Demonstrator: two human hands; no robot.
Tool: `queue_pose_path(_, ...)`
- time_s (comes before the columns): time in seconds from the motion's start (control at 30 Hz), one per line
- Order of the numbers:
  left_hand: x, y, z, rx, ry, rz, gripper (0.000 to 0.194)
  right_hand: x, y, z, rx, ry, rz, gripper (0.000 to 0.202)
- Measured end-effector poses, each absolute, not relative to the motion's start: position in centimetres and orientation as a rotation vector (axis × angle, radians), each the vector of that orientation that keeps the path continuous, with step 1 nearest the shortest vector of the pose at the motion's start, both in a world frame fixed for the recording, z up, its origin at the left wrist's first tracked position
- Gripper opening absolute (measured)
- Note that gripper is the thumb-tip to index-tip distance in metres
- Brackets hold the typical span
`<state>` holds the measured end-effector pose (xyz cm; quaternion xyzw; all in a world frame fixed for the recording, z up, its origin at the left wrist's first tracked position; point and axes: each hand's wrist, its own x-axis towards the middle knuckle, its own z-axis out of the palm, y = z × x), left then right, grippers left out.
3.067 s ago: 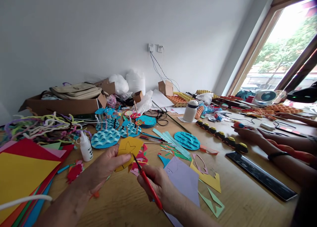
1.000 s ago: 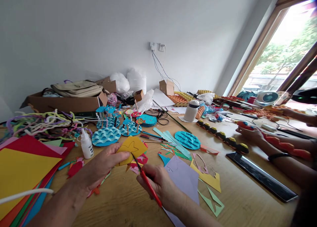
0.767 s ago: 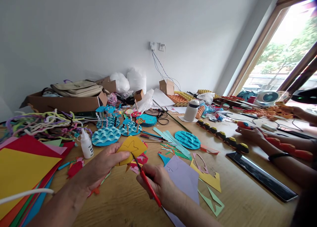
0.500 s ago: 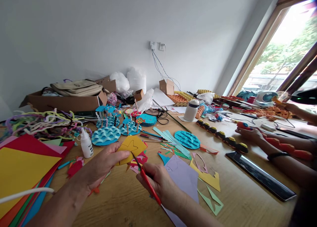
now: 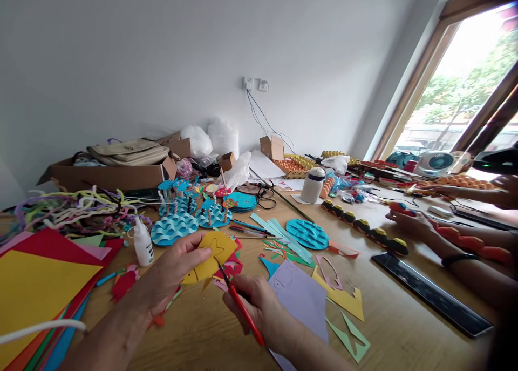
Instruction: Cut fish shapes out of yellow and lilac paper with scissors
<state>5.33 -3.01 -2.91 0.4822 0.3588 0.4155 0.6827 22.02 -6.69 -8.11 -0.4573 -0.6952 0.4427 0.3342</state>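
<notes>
My left hand [image 5: 184,263] pinches a piece of yellow paper [image 5: 222,245] between thumb and fingers. A star-like outline is drawn on the paper in dark pen. My right hand [image 5: 259,309] is closed round the red handles of a pair of scissors [image 5: 246,314]. The dark blades point up and left, with their tip at the paper's lower edge by the drawn line. Below and right of my right hand lies a sheet of lilac paper [image 5: 301,295] with a fish outline on it. Red and pink paper scraps [image 5: 233,265] lie behind the blades.
Stacked coloured paper [image 5: 44,284] and a white glue bottle [image 5: 143,242] are on the left. Blue wavy discs [image 5: 174,229] with paper fish stand behind my hands. A black tablet [image 5: 433,292] lies at right, near another person's hand [image 5: 410,222] holding an orange strip.
The yellow paper has turned and tilted slightly in my left hand, and the scissors have shifted a little along it. At right, another person's farther arm has moved. The camera view shifted slightly.
</notes>
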Motion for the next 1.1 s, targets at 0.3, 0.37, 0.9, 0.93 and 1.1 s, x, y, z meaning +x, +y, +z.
queue_pose_path(0.3, 6.9, -3.5, -4.1, 0.956, 0.753, 1.077, 0.017, 21.0, -6.7, -9.3, -1.06, -1.443, 1.458, 0.046)
queue_pose_path(0.37, 7.2, -3.6, -4.1, 0.941, 0.735, 1.085, 0.018, 21.0, -6.6, -9.6, -1.02, -1.415, 1.461, 0.053)
queue_pose_path(0.9, 7.0, -3.7, -4.2, 0.847, 0.665, 0.995, 0.009, 21.3, -6.5, -9.6, -0.857, -1.416, 1.493, 0.055)
queue_pose_path(0.93, 7.1, -3.8, -4.3, 0.855, 0.67, 1.005, 0.008, 21.3, -6.5, -9.6, -0.869, -1.415, 1.485, 0.055)
queue_pose_path(1.1, 7.8, -4.0, -4.8, 0.903, 0.687, 1.063, 0.01, 21.1, -6.4, -9.8, -0.942, -1.392, 1.469, 0.059)
